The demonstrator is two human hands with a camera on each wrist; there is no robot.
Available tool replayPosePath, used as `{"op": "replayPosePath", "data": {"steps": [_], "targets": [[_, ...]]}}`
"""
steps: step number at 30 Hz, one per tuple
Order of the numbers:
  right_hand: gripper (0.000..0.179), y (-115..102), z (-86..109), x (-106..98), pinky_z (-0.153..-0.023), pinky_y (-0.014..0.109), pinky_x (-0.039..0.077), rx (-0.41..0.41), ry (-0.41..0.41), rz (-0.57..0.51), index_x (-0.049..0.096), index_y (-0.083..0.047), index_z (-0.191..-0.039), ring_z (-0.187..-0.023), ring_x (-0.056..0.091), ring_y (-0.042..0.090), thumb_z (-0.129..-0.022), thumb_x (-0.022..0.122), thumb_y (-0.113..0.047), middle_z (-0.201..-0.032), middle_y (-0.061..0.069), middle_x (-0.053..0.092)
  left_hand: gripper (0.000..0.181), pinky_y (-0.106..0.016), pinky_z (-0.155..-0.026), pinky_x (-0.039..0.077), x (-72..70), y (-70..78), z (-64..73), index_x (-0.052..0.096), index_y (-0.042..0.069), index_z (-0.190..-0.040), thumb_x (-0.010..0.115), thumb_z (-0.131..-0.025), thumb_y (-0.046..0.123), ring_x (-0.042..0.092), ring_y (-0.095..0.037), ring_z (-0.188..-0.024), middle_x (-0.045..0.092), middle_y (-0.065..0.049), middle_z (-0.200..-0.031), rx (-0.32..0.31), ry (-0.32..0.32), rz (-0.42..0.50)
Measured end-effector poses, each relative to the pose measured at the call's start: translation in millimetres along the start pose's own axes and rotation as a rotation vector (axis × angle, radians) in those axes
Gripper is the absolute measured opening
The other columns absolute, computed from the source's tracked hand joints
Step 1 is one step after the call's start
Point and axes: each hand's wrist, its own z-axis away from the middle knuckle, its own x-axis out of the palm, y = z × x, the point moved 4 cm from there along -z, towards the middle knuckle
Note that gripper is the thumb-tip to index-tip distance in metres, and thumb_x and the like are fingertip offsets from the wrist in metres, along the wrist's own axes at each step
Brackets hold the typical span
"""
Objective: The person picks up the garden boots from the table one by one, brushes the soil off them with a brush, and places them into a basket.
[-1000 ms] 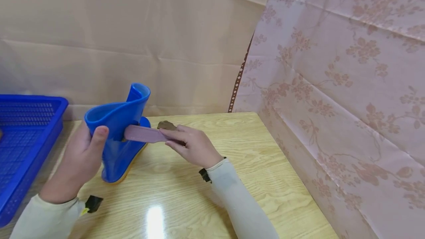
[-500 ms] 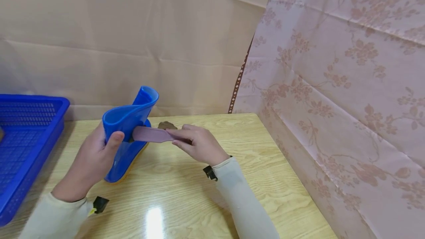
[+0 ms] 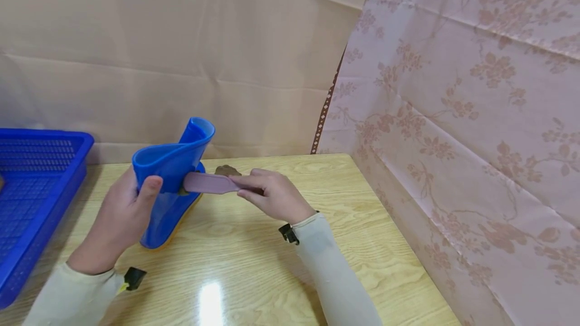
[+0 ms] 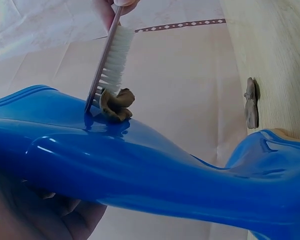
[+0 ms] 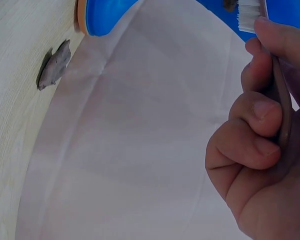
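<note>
Boot [image 3: 174, 171], blue with an orange-edged sole, tilted above or on the table [image 3: 254, 265], left of centre in the head view; whether the sole touches the wood we can't tell; its top is pinched into a fold, inside mostly hidden. Left hand [image 3: 121, 215] grips the shaft, thumb on the near side; its other fingers are mostly hidden, dark in the left wrist view. Right hand [image 3: 277, 197] is curled round the handle of a mauve brush [image 3: 208, 183]; white bristles [image 4: 117, 60] are hidden from the head camera, but from the left wrist we see them at the shaft, touching a brown lump [image 4: 117, 106] on it; the right wrist view cuts off most of boot and brush. Second brown piece [image 3: 228, 170] lies near the table's back edge, material unclear; blue basket [image 3: 72, 180] at far left is cut off, as is a brownish thing inside it; beige cloth [image 3: 272, 54] behind, floral cloth [image 3: 453, 114] right.
</note>
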Motion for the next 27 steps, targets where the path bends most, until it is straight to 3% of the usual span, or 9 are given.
{"op": "replayPosePath", "data": {"steps": [6,9,14,20,27], "targets": [[0.033,1,0.7,-1,-0.06,0.021,0.039,0.023,-0.013,0.006,0.072,-0.017,-0.134,-0.066,0.046,0.007,-0.101,0.07,-0.021,-0.083,-0.008,0.058,0.061,-0.081,-0.097,0.037,1.3,-1.4,-0.5,0.031,0.005,-0.159,0.042,-0.111,0.042,0.05,-0.059,-0.128,0.051,-0.033,-0.146,-0.033,0.006,-0.028],[0.033,3,0.9,-1,-0.06,0.022,0.039,0.033,-0.013,0.024,0.072,-0.017,-0.134,-0.067,0.046,0.008,-0.101,0.07,-0.02,-0.084,-0.007,0.06,0.06,-0.081,-0.096,0.038,1.5,-1.9,-0.5,0.034,0.005,-0.158,0.042,-0.111,0.041,0.05,-0.059,-0.128,0.052,-0.033,-0.146,-0.035,0.004,-0.027],[0.033,13,-0.2,6,-0.058,0.022,0.039,0.073,-0.034,0.131,0.071,-0.019,-0.134,-0.065,0.047,0.008,-0.101,0.069,-0.022,-0.084,-0.007,0.06,0.058,-0.082,-0.095,0.038,0.6,-3.4,0.0,0.037,0.005,-0.158,0.04,-0.112,0.04,0.051,-0.059,-0.127,0.052,-0.032,-0.146,-0.046,-0.008,-0.026],[0.033,38,-1.5,20,-0.062,0.022,0.044,0.219,-0.113,0.208,0.071,-0.018,-0.134,-0.069,0.053,0.008,-0.101,0.07,-0.024,-0.094,-0.005,0.071,0.057,-0.081,-0.094,0.039,-0.5,-3.9,-0.4,0.039,0.004,-0.156,0.04,-0.112,0.04,0.052,-0.058,-0.126,0.054,-0.032,-0.144,-0.034,-0.006,-0.017],[0.03,62,5.2,35,-0.083,0.029,0.058,0.418,-0.25,0.171,0.074,-0.016,-0.13,-0.096,0.07,0.011,-0.101,0.07,-0.023,-0.119,0.001,0.076,0.056,-0.079,-0.095,0.04,-1.4,-3.7,-1.3,0.044,0.002,-0.153,0.039,-0.112,0.04,0.055,-0.056,-0.125,0.057,-0.031,-0.141,-0.026,-0.005,0.001]]}}
